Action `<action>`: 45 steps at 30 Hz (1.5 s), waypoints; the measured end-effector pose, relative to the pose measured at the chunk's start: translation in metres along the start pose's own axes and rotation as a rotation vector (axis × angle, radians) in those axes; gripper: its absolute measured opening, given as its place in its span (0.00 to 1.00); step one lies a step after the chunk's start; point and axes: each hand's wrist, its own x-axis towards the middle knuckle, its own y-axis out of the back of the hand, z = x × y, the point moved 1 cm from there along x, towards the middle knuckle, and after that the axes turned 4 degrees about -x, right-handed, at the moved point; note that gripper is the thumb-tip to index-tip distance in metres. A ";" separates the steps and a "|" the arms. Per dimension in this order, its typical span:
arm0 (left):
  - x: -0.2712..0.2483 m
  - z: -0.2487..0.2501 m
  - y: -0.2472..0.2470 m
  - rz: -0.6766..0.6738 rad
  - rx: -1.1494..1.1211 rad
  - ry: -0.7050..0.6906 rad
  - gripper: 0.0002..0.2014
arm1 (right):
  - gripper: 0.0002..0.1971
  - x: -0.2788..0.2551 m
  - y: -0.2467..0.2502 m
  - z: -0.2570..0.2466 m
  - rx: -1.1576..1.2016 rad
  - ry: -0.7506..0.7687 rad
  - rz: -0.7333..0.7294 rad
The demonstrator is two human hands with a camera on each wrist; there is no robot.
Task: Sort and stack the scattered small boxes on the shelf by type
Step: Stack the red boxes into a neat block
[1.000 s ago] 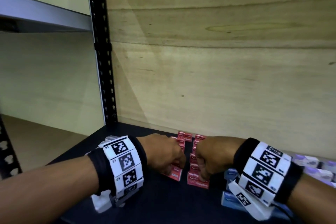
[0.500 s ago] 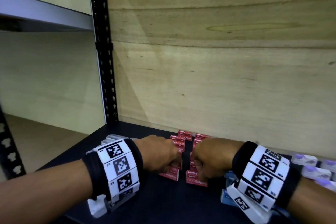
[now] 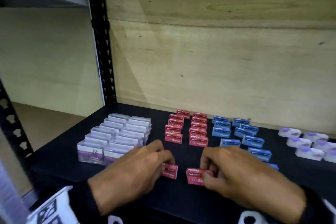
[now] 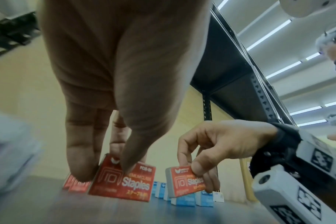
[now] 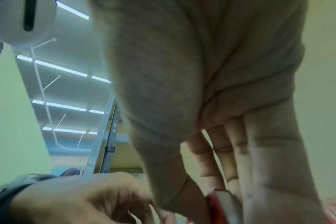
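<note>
Two rows of red staple boxes (image 3: 187,129) stand on the black shelf (image 3: 181,198) near the back wall. My left hand (image 3: 163,165) pinches one red staple box (image 3: 171,172) near the shelf's front; in the left wrist view that box (image 4: 123,180) stands on the shelf under my thumb and fingers. To its right, my right hand (image 3: 207,171) pinches a second red staple box (image 3: 195,176), seen lifted and tilted in the left wrist view (image 4: 184,181). In the right wrist view only an edge of this box (image 5: 222,203) shows.
A block of clear boxes with purple contents (image 3: 116,136) stands at the left. Blue boxes (image 3: 238,132) lie scattered right of the red rows, white-and-purple boxes (image 3: 309,143) farther right. A black shelf post (image 3: 101,42) and the wooden back wall (image 3: 218,51) bound the space.
Both hands have drawn back from the red rows toward the shelf's front, each carrying a red box. The camera view has shifted, so the whole shelf now shows.
</note>
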 end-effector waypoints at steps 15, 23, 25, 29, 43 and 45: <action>-0.028 -0.030 -0.052 0.269 -0.519 0.077 0.10 | 0.04 -0.016 -0.073 -0.002 0.387 -0.011 0.250; -0.030 -0.028 -0.055 0.309 -0.567 0.151 0.13 | 0.07 -0.015 -0.085 0.004 0.436 0.034 0.332; -0.030 -0.028 -0.054 0.301 -0.573 0.159 0.13 | 0.08 -0.016 -0.086 0.005 0.449 0.033 0.341; -0.030 -0.027 -0.053 0.302 -0.567 0.159 0.13 | 0.08 -0.017 -0.085 0.005 0.450 0.033 0.333; -0.036 -0.018 -0.041 0.293 -0.589 0.141 0.27 | 0.29 -0.025 -0.071 -0.001 0.479 -0.062 0.278; -0.039 -0.015 -0.025 0.252 -0.497 0.163 0.31 | 0.30 -0.033 -0.056 -0.003 0.426 -0.069 0.208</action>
